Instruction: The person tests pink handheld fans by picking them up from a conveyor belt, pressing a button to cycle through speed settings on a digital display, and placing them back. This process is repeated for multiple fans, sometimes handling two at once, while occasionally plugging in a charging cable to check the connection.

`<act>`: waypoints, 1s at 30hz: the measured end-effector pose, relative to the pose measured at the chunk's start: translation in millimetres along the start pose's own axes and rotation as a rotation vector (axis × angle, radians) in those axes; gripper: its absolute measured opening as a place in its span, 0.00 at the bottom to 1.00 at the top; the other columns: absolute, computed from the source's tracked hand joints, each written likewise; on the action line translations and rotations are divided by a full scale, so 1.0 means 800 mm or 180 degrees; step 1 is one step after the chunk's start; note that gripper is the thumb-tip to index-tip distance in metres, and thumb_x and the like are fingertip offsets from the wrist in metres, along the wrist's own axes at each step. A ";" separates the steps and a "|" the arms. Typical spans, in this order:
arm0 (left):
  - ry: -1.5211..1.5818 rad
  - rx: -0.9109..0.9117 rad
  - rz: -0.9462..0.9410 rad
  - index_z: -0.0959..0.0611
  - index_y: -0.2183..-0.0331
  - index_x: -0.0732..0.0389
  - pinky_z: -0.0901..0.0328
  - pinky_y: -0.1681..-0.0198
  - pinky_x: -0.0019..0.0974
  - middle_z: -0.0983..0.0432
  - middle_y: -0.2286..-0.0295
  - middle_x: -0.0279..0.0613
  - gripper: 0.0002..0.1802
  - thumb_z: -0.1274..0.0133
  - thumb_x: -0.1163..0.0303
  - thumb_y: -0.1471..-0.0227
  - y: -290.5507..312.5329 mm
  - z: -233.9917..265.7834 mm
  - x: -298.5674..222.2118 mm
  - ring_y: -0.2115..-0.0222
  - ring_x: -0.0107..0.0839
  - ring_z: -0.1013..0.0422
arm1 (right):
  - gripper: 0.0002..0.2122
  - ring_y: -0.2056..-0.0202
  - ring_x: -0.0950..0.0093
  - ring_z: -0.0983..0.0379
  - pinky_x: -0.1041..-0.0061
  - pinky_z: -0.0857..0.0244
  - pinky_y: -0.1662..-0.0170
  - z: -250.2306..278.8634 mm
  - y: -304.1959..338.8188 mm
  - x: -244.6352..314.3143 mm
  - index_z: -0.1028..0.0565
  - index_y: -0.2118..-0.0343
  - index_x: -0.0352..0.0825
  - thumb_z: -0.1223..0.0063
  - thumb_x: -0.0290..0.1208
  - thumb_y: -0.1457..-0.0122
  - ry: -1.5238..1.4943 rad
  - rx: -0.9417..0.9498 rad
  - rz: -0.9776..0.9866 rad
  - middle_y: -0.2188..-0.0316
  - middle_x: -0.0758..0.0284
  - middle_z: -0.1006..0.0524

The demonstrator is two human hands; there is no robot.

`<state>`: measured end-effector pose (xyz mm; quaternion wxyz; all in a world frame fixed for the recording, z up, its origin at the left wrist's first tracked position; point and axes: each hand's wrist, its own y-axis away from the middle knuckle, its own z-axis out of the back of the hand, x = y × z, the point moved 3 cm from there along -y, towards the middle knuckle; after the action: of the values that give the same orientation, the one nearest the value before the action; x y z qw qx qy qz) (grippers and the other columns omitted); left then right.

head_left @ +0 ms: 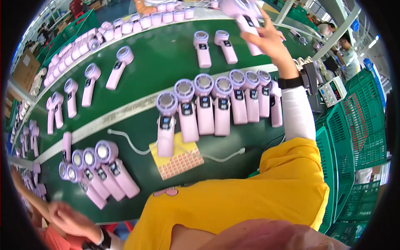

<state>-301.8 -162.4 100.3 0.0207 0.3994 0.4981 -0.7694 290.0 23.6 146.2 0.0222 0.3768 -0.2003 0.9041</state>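
Observation:
At the far right, my right hand (pixel 271 41) grips a pale purple handheld fan (pixel 248 31) by its handle, above the green conveyor belt (pixel 162 54); the fan's head is partly smeared. My left hand (pixel 79 225) is low at the left, off the table's near edge, beside a co-worker's forearm (pixel 31 193). Its fingers are blurred and overlap that arm, so whether they hold anything is unclear. Below my right forearm, several fans (pixel 205 112) lie side by side with small dark displays upward. Another group of fans (pixel 109 175) lies nearer on the left.
More fans (pixel 87 85) are spaced along the belt, with dense rows (pixel 75 58) at its far side. A white cable (pixel 131 143) and a yellow brick-patterned card (pixel 179 162) lie on the table. Right are a meter (pixel 332 91) and green crates (pixel 341 137). Another person's hand (pixel 146 9) is across.

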 end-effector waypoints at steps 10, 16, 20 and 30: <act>0.0807 0.2284 -0.0079 0.37 0.56 0.66 0.40 0.64 0.33 0.39 0.64 0.42 0.21 0.57 0.71 0.53 0.069 -0.144 -0.121 0.63 0.34 0.40 | 0.16 0.68 0.68 0.34 0.80 0.41 0.68 -0.228 0.203 0.282 0.29 0.68 0.29 0.44 0.36 0.55 0.0088 0.1495 0.2221 0.72 0.59 0.32; 0.2130 0.1416 0.0952 0.36 0.62 0.66 0.39 0.74 0.26 0.33 0.72 0.40 0.12 0.58 0.73 0.51 0.051 -0.104 -0.082 0.73 0.27 0.34 | 0.11 0.66 0.73 0.36 0.79 0.41 0.66 -0.258 0.238 0.293 0.30 0.64 0.32 0.48 0.28 0.51 -0.1341 0.1447 0.2206 0.68 0.63 0.34; 0.3253 0.1950 0.1630 0.37 0.63 0.66 0.37 0.76 0.28 0.33 0.71 0.41 0.12 0.59 0.76 0.53 0.054 -0.091 -0.064 0.75 0.28 0.33 | 0.16 0.65 0.77 0.36 0.81 0.41 0.65 -0.271 0.246 0.271 0.34 0.59 0.33 0.48 0.24 0.53 -0.1995 0.1537 0.1460 0.65 0.66 0.35; 0.4051 0.2088 0.2168 0.39 0.61 0.66 0.34 0.75 0.32 0.33 0.71 0.44 0.18 0.62 0.81 0.59 0.073 -0.111 -0.076 0.76 0.30 0.32 | 0.20 0.72 0.76 0.32 0.78 0.36 0.69 -0.274 0.248 0.231 0.36 0.63 0.29 0.41 0.22 0.61 -0.3680 0.2181 0.0169 0.73 0.67 0.31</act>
<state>-182.9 -144.6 78.7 -0.1526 0.8787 0.0125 -0.4521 -27.6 -95.8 66.0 -0.2317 0.7810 0.1091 0.5696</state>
